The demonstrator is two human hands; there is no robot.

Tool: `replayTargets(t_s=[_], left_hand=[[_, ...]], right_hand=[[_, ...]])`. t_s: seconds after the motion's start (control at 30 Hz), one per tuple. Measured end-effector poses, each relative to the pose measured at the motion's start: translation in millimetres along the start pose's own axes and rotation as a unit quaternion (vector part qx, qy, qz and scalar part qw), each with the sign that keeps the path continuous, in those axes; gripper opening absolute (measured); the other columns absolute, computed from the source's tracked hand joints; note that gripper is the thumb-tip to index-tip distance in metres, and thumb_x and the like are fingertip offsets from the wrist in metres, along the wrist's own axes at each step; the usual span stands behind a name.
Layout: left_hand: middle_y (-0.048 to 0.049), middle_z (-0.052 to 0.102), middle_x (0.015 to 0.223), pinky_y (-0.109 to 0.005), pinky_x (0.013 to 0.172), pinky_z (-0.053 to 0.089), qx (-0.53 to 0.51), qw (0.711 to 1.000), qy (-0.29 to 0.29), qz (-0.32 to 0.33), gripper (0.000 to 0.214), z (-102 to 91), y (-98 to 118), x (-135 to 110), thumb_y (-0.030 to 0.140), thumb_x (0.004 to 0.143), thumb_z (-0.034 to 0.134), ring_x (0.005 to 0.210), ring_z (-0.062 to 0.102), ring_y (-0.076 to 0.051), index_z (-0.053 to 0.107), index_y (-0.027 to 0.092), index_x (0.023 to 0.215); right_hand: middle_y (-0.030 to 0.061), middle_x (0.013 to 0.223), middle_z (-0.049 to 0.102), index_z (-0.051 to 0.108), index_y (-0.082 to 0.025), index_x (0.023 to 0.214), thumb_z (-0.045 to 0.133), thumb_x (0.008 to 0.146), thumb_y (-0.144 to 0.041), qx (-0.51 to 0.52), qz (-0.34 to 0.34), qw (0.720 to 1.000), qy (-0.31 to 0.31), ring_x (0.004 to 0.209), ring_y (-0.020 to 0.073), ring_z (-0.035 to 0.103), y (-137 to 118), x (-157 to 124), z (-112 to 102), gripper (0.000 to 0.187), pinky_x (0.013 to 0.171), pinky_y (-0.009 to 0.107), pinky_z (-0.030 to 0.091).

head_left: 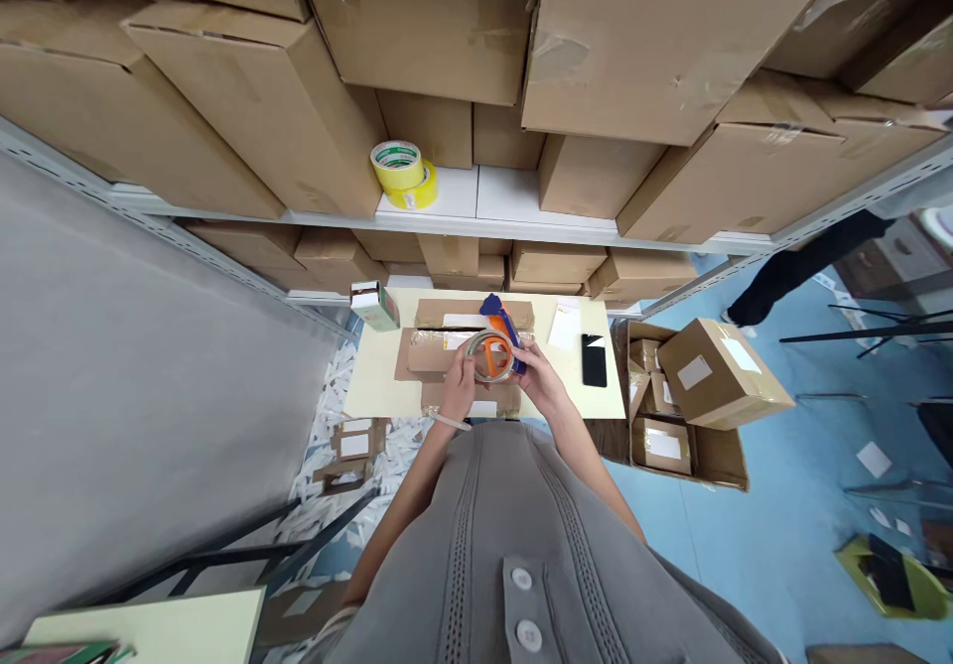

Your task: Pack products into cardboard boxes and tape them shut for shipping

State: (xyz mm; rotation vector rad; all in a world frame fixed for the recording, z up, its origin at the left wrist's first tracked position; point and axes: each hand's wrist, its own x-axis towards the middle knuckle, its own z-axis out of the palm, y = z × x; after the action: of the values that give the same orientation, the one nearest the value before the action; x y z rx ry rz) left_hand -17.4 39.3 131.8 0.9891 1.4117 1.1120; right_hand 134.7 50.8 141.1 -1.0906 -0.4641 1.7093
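Note:
My left hand [459,386] grips the near-left rim of a clear tape roll [474,343]. The roll sits at an orange and blue tape dispenser [509,325], and whether it is fully on the orange hub I cannot tell. Closed around the dispenser's right side is my right hand [537,374]. Both are held above a flattened cardboard box [426,353] with white labels, which lies on the pale yellow table [383,386].
A small green and white box [376,305] stands at the table's back left. To the right lie a white paper [565,323] and a black phone [594,360]. Yellow tape rolls [406,176] rest on the shelf ahead. A large carton of boxes [722,451] stands right of the table.

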Motion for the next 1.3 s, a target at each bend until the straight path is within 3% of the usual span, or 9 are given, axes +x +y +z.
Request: replayTargets(t_s=[0.23, 0.37, 0.47, 0.6, 0.77, 0.87, 0.97, 1.07, 1.3], left_hand=[[-0.0067, 0.07, 0.096, -0.038, 0.082, 0.059, -0.018, 0.999, -0.015, -0.043, 0.039, -1.4, 1, -7, 0.042, 0.093, 0.053, 0.092, 0.068, -0.027, 0.064, 0.019, 0.123], [-0.0068, 0.071, 0.094, -0.036, 0.072, 0.06, -0.099, 0.991, -0.045, -0.074, 0.045, -0.2, -3, -7, 0.045, 0.09, 0.053, 0.082, 0.068, -0.025, 0.062, 0.018, 0.125], [-0.0097, 0.071, 0.103, -0.037, 0.066, 0.058, -0.17, 0.979, -0.064, -0.092, 0.051, -6.1, 1, -6, 0.049, 0.088, 0.051, 0.08, 0.067, -0.024, 0.061, 0.017, 0.126], [-0.0145, 0.071, 0.114, -0.03, 0.05, 0.048, -0.249, 0.957, -0.113, -0.093, 0.051, -26.6, 21, -8, 0.049, 0.086, 0.049, 0.061, 0.056, -0.015, 0.063, 0.015, 0.122], [-0.0168, 0.071, 0.118, -0.027, 0.047, 0.044, -0.324, 0.936, -0.122, -0.059, 0.043, -53.2, 36, -11, 0.043, 0.086, 0.053, 0.053, 0.049, -0.011, 0.067, 0.014, 0.115], [-0.0154, 0.073, 0.109, -0.027, 0.047, 0.048, -0.352, 0.933, -0.056, -0.056, 0.038, -66.3, 33, -7, 0.034, 0.083, 0.057, 0.055, 0.055, -0.013, 0.066, 0.012, 0.113], [-0.0087, 0.073, 0.09, -0.025, 0.051, 0.052, -0.359, 0.927, 0.091, -0.061, 0.027, -86.0, 23, -1, 0.025, 0.082, 0.055, 0.058, 0.059, -0.014, 0.065, 0.013, 0.104], [-0.0043, 0.068, 0.076, -0.024, 0.058, 0.056, -0.364, 0.895, 0.246, -0.078, 0.016, -117.4, 10, 2, 0.023, 0.084, 0.051, 0.062, 0.063, -0.014, 0.061, 0.015, 0.093], [-0.0032, 0.065, 0.093, -0.029, 0.08, 0.059, -0.302, 0.82, 0.481, -0.072, 0.008, -199.4, -25, -12, 0.022, 0.089, 0.052, 0.079, 0.067, -0.012, 0.057, 0.02, 0.094]], right_hand=[[-0.001, 0.112, 0.069, 0.064, -0.031, 0.098, 0.08, 0.067, -0.028, 0.023, -0.006, 0.999, -0.047, 0.095, 0.02, 0.065, -5, -6, -6, 0.035, 0.073, 0.031, 0.054], [0.0035, 0.117, 0.068, 0.067, -0.032, 0.105, 0.079, 0.071, -0.035, -0.02, -0.024, 0.998, -0.048, 0.106, 0.025, 0.063, -11, -8, -11, 0.036, 0.079, 0.036, 0.054], [0.0027, 0.109, 0.069, 0.067, -0.034, 0.112, 0.075, 0.076, -0.039, -0.022, -0.029, 0.998, -0.048, 0.091, 0.0217, 0.063, -14, -8, -17, 0.037, 0.076, 0.035, 0.052], [-0.0018, 0.097, 0.069, 0.069, -0.031, 0.113, 0.072, 0.08, -0.036, 0.038, -0.022, 0.998, -0.053, 0.063, 0.0134, 0.053, -16, -6, -28, 0.034, 0.069, 0.031, 0.05], [-0.0009, 0.087, 0.071, 0.072, -0.022, 0.098, 0.073, 0.081, -0.031, 0.142, -0.008, 0.989, -0.026, 0.068, 0.0117, 0.059, -13, -2, -40, 0.02, 0.072, 0.026, 0.053], [-0.0003, 0.081, 0.071, 0.071, -0.019, 0.095, 0.073, 0.082, -0.029, 0.164, 0.004, 0.986, -0.006, 0.069, 0.0117, 0.061, -12, -1, -43, 0.017, 0.073, 0.025, 0.054], [0.0007, 0.082, 0.071, 0.07, -0.018, 0.094, 0.071, 0.083, -0.025, 0.166, -0.006, 0.986, 0.014, 0.072, 0.0126, 0.063, -13, -1, -45, 0.013, 0.072, 0.025, 0.054], [0.0, 0.081, 0.07, 0.07, -0.018, 0.095, 0.07, 0.083, -0.024, 0.161, -0.005, 0.987, 0.007, 0.068, 0.0109, 0.06, -13, -2, -49, 0.014, 0.069, 0.025, 0.054], [-0.0004, 0.077, 0.065, 0.07, -0.015, 0.095, 0.072, 0.079, -0.025, 0.139, 0.014, 0.99, 0.015, 0.061, 0.0087, 0.053, -4, -2, -62, 0.018, 0.063, 0.023, 0.054]])
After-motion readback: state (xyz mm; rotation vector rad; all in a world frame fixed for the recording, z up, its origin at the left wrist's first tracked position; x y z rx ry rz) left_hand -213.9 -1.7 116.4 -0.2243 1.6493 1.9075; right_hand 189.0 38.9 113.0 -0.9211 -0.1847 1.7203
